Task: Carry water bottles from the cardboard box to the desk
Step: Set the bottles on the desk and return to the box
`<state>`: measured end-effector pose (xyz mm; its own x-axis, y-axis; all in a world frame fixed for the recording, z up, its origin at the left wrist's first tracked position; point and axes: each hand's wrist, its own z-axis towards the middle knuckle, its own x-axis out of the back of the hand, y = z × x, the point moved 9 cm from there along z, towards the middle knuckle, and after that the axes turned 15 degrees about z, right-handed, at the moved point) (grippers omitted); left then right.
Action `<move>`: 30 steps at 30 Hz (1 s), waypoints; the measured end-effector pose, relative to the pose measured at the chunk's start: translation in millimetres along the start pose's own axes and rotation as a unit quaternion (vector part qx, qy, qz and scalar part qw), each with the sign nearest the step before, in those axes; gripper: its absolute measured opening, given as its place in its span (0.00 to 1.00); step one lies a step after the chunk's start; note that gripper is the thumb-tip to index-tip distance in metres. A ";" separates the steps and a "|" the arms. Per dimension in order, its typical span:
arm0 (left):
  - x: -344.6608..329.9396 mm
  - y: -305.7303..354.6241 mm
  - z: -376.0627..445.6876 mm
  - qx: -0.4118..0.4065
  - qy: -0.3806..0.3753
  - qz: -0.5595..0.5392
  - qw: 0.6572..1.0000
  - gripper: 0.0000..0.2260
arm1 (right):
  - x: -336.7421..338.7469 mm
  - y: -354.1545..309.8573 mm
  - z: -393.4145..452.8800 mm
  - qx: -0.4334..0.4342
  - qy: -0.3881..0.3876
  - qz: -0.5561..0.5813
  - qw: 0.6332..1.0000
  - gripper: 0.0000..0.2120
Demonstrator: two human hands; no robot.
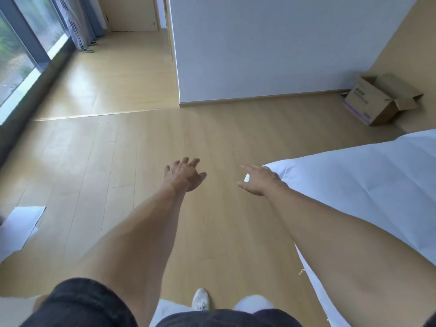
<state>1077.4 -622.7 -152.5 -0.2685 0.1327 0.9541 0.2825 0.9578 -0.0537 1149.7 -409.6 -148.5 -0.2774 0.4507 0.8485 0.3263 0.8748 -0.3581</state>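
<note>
An open cardboard box (377, 102) with its flaps up stands on the wooden floor at the far right, against the wall. Its inside is hidden from here, and I see no water bottles. Both my arms reach forward over the floor. My left hand (184, 174) hangs in the air with fingers loosely spread, holding nothing. My right hand (259, 180) is likewise spread and holds nothing, just beside the corner of the bed. Both hands are far from the box.
A bed with a white sheet (365, 185) fills the right side. A white wall (259, 55) juts out ahead, with a passage to its left. A large window (18, 62) and curtain line the left. White paper (18, 227) lies on the floor at left.
</note>
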 end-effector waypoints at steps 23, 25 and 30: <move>120.1 44.4 404.5 -0.027 -0.014 0.042 0.999 0.27 | 154.3 17.1 377.0 -0.036 0.002 0.039 0.999 0.31; 133.0 59.9 437.3 -0.040 -0.009 0.036 0.998 0.27 | 173.1 26.7 402.1 -0.041 0.002 0.040 0.998 0.31; 153.1 105.4 514.9 -0.075 -0.008 0.048 0.996 0.27 | 213.4 63.3 457.2 -0.074 0.020 0.050 0.996 0.31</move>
<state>591.9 -370.1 -163.8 -0.2483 0.2269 0.9417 0.4414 0.8919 -0.0985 698.0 -176.8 -168.3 -0.2022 0.5247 0.8269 0.4806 0.7889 -0.3830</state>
